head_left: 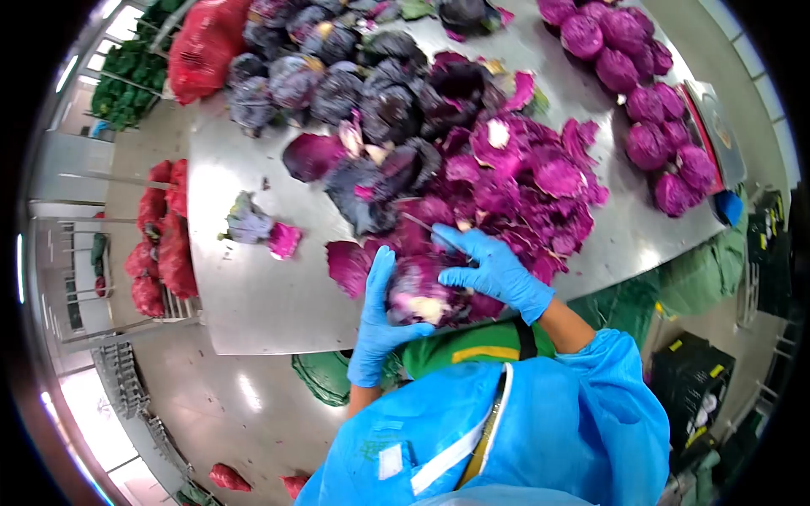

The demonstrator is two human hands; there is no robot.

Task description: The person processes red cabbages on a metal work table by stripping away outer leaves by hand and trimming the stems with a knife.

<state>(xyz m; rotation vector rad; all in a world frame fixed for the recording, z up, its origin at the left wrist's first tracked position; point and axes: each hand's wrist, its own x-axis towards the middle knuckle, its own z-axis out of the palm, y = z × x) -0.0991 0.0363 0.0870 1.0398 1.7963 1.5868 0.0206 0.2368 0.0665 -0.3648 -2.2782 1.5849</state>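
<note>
At the near edge of the metal table, a red cabbage [413, 287] with a pale cut stem end sits between my hands. My left hand [376, 325], in a blue glove, is cupped around its left and near side, thumb beneath the stem end. My right hand [499, 271], also gloved in blue, is curled over the cabbage's right side. A thin knife blade [417, 222] sticks out beyond its fingers; the handle is hidden. Loose purple leaves [540, 185] lie piled beside and behind the cabbage. One leaf [348, 268] lies just left of it.
Untrimmed dark cabbages [337, 93] fill the table's far left. Stripped purple cabbages [620, 51] are grouped at the right, near a scale [715, 135]. Leaf scraps [250, 221] lie on the left of the metal table [261, 312]. Red net sacks [169, 244] stand beyond its left edge.
</note>
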